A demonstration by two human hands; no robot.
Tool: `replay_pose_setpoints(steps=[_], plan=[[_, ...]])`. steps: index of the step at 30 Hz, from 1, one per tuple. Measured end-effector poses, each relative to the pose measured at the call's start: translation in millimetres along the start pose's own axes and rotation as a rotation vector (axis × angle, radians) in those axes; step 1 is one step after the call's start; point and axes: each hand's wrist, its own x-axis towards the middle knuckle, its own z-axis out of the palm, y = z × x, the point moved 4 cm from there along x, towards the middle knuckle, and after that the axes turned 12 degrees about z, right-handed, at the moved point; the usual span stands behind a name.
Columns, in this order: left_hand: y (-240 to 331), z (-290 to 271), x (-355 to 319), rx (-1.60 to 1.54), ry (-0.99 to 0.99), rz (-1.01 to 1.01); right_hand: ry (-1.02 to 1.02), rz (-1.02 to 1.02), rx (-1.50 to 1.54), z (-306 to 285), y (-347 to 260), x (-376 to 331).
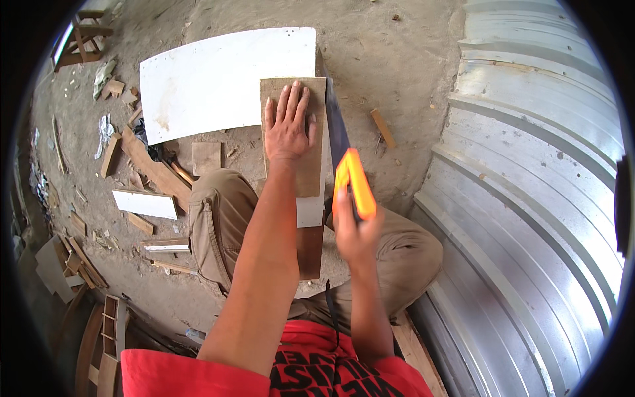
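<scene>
My left hand [289,131] lies flat on a brown wooden board [307,175], fingers stretched toward its far end. That board rests on top of a large white panel [225,79] and a narrow white strip [311,213]. My right hand [356,228] is wrapped round the orange handle of a handsaw [357,182]; it is slightly blurred. The saw's dark blade runs away from me along the right edge of the board, its far end beside the board's far corner. A brown wooden piece [309,255] sticks out beneath the strip, between my legs.
Corrugated metal sheeting [503,198] stands close on my right. Wood offcuts lie on the dirt floor to my left, among them a white-faced piece [145,204] and a square block [207,159]. A small offcut [383,128] lies right of the saw. A wooden stool [83,40] stands far left.
</scene>
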Motion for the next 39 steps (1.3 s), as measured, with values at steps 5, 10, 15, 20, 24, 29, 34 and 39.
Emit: replay_pose_setpoints(steps=[5, 10, 15, 20, 24, 29, 34, 39], plan=[[3.8, 2.5, 15.0, 0.005, 0.055, 0.047, 0.097, -0.051, -0.143, 46.2, -48.3, 146.5], [1.8, -1.5, 6.8, -0.041, 0.013, 0.01, 0.031, -0.119, -0.03, 18.0, 2.1, 6.4], [2.3, 0.5, 7.7, -0.068, 0.003, 0.006, -0.004, 0.124, -0.037, -24.4, 11.6, -101.3], [2.9, -0.1, 11.6, -0.035, 0.015, 0.023, 0.02, -0.021, 0.087, 26.8, 2.7, 91.9], [4.4, -2.6, 19.6, -0.025, 0.045, 0.032, 0.008, -0.003, 0.028, 49.7, -43.0, 167.1], [0.7, 0.0, 10.0, -0.019, 0.001, 0.002, 0.02, 0.001, 0.071, 14.0, 19.4, -13.0], [2.5, -1.3, 4.4, -0.024, 0.024, 0.008, 0.001, 0.12, 0.009, -32.8, 46.0, -119.1], [2.5, 2.8, 6.3, -0.016, 0.029, 0.027, 0.014, 0.068, 0.127, 20.1, 3.0, 67.9]])
